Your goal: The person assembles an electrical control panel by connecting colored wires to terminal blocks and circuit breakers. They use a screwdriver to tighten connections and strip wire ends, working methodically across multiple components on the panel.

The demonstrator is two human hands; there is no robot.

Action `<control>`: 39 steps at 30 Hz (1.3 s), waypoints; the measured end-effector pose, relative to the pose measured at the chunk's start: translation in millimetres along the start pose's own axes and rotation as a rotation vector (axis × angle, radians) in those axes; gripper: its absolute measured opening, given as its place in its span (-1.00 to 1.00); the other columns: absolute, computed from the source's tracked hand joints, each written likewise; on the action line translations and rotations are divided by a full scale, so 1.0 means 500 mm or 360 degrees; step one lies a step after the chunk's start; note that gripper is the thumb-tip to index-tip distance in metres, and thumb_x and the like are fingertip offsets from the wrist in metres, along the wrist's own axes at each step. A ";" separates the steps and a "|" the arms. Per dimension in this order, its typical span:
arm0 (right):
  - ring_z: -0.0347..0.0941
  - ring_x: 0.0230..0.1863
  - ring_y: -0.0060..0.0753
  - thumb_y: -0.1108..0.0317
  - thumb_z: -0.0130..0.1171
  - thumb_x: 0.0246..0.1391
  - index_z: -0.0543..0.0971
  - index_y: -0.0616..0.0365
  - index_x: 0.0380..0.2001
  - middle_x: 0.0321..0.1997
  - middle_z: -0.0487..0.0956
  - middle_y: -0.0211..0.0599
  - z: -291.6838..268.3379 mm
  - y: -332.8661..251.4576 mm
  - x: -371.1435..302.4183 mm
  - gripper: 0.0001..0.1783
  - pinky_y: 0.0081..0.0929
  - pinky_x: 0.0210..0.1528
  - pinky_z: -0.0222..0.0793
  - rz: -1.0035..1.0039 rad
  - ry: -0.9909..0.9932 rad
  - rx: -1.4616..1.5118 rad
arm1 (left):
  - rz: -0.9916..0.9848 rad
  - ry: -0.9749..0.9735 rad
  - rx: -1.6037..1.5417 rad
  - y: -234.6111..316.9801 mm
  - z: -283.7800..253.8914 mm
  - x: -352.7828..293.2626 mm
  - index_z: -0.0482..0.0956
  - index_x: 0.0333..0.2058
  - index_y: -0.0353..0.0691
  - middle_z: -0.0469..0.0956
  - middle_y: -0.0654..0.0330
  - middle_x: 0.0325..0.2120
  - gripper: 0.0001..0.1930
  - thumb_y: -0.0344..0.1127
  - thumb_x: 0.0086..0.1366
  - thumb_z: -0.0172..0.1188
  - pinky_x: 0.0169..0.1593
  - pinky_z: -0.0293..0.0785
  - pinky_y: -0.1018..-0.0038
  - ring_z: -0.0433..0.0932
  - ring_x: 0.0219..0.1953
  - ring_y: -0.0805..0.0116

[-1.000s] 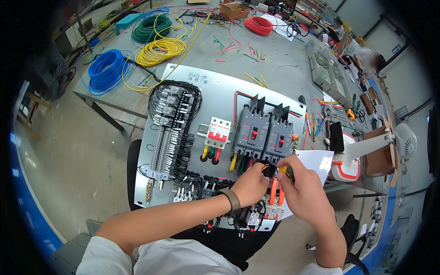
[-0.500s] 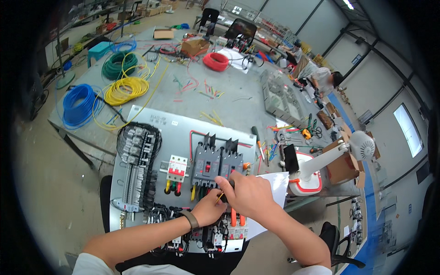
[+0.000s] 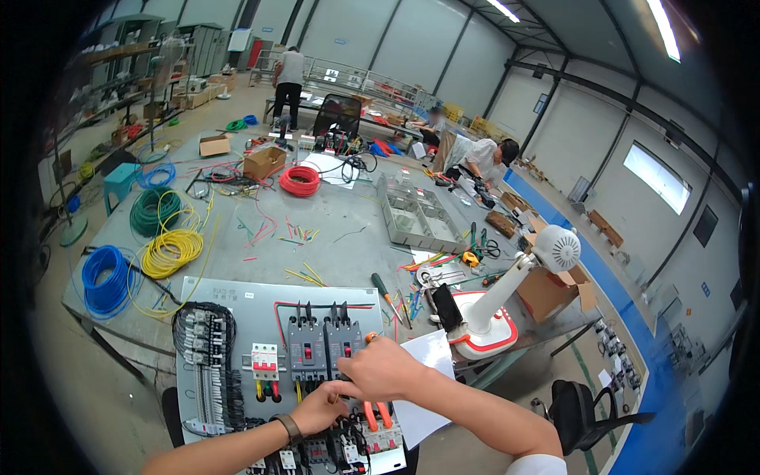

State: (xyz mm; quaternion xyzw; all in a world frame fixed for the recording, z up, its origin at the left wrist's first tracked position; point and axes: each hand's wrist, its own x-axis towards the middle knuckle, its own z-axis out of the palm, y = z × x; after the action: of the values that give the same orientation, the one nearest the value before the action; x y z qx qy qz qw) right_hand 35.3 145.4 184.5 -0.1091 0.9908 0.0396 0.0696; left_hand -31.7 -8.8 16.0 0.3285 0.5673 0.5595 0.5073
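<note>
Both hands (image 3: 372, 376) at breakers (image 3: 323, 348); wire coils (image 3: 170, 249) and fan (image 3: 507, 305) nearby

Grey mounting panel (image 3: 237, 305), flat at the near edge of the counter (image 3: 340, 229), with rounded corners. On it, at left, a column of terminal blocks (image 3: 207, 356) ringed by black wires. Near the middle, a small white breaker (image 3: 264, 360) with red levers. Right of it, two dark grey breakers (image 3: 324, 344) side by side, upright, red wire looping above. Orange-handled pliers (image 3: 378, 412) at the near right, partly hidden.
</note>
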 end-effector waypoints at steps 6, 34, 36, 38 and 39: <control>0.62 -0.34 0.03 -0.30 0.16 0.27 0.62 0.20 -0.51 -0.40 0.61 -0.03 -0.012 -0.082 -0.031 -0.31 -0.04 -0.21 0.48 0.0614 0.0672 -0.0232 | 0.0053 0.0229 0.0178 -0.056 -0.009 -0.024 0.39 0.06 -0.23 0.52 0.26 -0.24 -0.70 -0.38 0.42 0.22 -0.29 0.54 0.47 0.56 -0.29 0.49; 0.53 0.15 0.22 0.64 0.14 0.15 0.65 0.29 -0.03 0.08 0.62 0.13 0.058 -0.156 -0.018 -0.69 -0.09 0.20 0.43 0.0295 0.0997 0.0611 | 0.0482 0.0365 0.0259 -0.131 -0.002 0.016 0.58 -0.07 -0.34 0.60 -0.08 -0.32 -0.70 -0.29 0.29 0.27 -0.11 0.49 0.20 0.60 -0.25 0.12; 0.53 0.14 0.23 0.64 0.16 0.15 0.64 0.29 -0.07 0.01 0.62 0.09 0.100 -0.096 -0.067 -0.73 -0.08 0.19 0.42 0.0255 0.0918 0.0732 | 0.0497 0.0295 0.0278 -0.036 0.016 -0.012 0.72 -0.36 -0.34 0.67 -0.12 -0.51 -0.73 -0.19 0.23 0.39 -0.34 0.49 0.18 0.63 -0.48 0.11; 0.54 0.17 0.10 0.59 0.21 0.21 0.61 0.29 -0.04 -0.01 0.61 0.00 0.154 -0.064 -0.097 -0.75 -0.13 0.20 0.43 0.0397 0.0857 0.1013 | 0.0415 0.0483 0.0308 -0.046 0.029 -0.016 0.70 -0.44 -0.35 0.65 -0.10 -0.56 -0.74 -0.22 0.23 0.37 -0.36 0.49 0.21 0.64 -0.51 0.14; 0.55 0.18 0.03 0.60 0.22 0.21 0.60 0.30 -0.02 0.02 0.61 -0.03 0.163 -0.066 -0.093 -0.74 -0.17 0.20 0.43 0.0485 0.0961 0.1311 | 0.0389 0.0474 0.0281 -0.044 0.029 -0.014 0.70 -0.43 -0.35 0.65 -0.11 -0.55 -0.74 -0.22 0.23 0.37 -0.36 0.49 0.21 0.64 -0.50 0.14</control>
State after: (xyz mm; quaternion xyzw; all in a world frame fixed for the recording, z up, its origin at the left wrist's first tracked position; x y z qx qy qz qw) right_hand 98.1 130.8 108.8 0.0658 0.9049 -0.3761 -0.1880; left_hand -12.1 -14.5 -2.0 0.3517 0.6389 0.6072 0.3155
